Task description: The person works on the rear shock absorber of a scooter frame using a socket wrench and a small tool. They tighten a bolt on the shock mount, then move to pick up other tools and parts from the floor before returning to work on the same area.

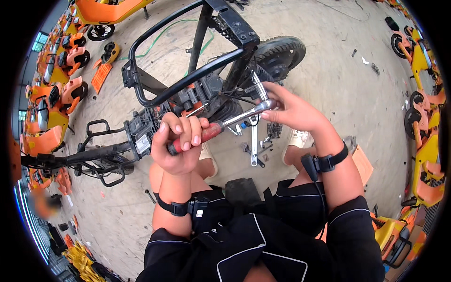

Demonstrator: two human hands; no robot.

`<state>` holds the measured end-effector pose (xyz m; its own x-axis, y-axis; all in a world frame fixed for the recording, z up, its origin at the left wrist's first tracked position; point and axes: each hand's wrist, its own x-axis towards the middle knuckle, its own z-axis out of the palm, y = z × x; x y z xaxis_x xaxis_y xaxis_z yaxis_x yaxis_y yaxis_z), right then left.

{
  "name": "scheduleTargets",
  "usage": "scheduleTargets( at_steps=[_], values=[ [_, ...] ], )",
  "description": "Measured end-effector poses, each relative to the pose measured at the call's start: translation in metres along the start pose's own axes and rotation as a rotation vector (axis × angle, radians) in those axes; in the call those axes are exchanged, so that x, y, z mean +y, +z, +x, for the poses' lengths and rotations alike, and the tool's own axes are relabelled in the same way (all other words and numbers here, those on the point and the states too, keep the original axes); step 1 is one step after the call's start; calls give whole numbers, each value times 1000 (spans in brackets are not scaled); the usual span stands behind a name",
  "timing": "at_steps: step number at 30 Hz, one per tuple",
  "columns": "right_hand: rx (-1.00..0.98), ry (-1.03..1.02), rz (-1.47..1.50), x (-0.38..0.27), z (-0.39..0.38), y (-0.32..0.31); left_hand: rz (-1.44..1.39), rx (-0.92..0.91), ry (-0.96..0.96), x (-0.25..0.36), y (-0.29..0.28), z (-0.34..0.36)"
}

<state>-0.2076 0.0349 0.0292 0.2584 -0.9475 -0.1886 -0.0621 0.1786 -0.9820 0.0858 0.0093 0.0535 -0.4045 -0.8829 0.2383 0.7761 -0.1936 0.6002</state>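
Left fingers (186, 134) wrap tightly round the ratchet (241, 116) at its handle, probably for leverage; right fingers (281, 95), loosely bent, cradle its head, seemingly to steady the socket (259, 87) pointing beyond them toward the frame (235, 30).

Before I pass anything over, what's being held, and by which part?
A ratchet wrench: left hand around its red handle, right hand at its head.

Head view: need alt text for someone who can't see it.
Two bare hands work a ratchet wrench over a stripped black vehicle frame: the left hand grips its red handle, the right hand holds its head end. A silver wrench lies on the floor; orange-and-yellow scooters line both sides.
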Motion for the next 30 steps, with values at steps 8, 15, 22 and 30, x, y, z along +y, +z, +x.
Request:
scheduleTargets(
  at_steps=[8,15,22,30],
  values=[
    [14,2,12,12,7,-5,-6,-13,11,-2,-3,-1],
    [82,24,-123,5,7,0,-25,23,9,-1,1,-1],
    [82,6,-247,-4,6,2,-32,35,-5,-1,-1,-4],
    [67,26,-373,-16,7,0,85,94,-70,9,-7,-10]
  ],
)
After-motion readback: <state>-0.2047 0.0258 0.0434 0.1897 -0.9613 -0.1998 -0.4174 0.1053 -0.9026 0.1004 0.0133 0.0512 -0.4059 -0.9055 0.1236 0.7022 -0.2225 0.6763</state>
